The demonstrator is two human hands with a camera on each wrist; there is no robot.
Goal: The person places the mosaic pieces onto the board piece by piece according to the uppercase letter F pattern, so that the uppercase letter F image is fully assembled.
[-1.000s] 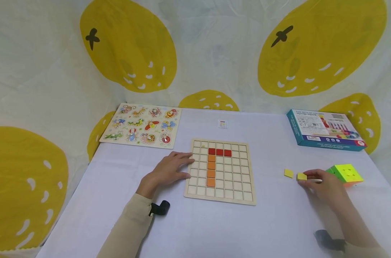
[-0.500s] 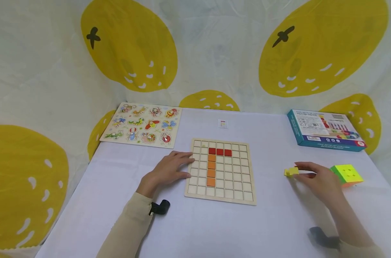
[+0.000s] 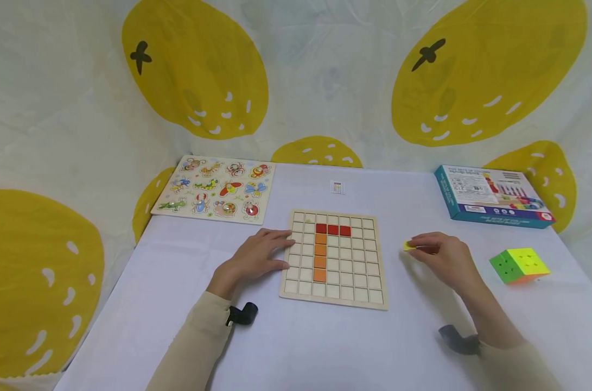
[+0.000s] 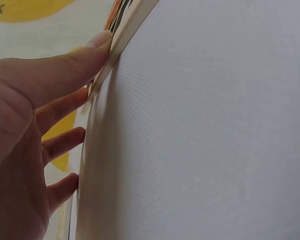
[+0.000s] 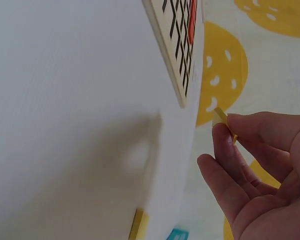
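Note:
My right hand point(image 3: 439, 258) pinches a thin yellow square tile point(image 3: 407, 246) between thumb and fingers, just right of the wooden grid board point(image 3: 333, 306). In the right wrist view the tile point(image 5: 219, 116) shows edge-on at the fingertips. On the board lie a row of three red tiles point(image 3: 332, 230) and, below its left end, a column of several orange tiles point(image 3: 320, 250); the other squares are bare. With fingers spread and relaxed, my left hand point(image 3: 256, 255) touches the board's left edge. The left wrist view shows the thumb point(image 4: 75, 67) against that edge.
An insect puzzle board point(image 3: 215, 190) lies back left and a small printed card point(image 3: 337, 188) behind the grid. To the right are a teal-sided box point(image 3: 493, 196) and a puzzle cube point(image 3: 520, 266). Another yellow piece point(image 5: 139, 225) shows on the table in the right wrist view.
My right hand has moved left and slightly away from me with the yellow tile, leaving the puzzle cube uncovered. The second yellow tile no longer shows in the head view. The left hand stays put.

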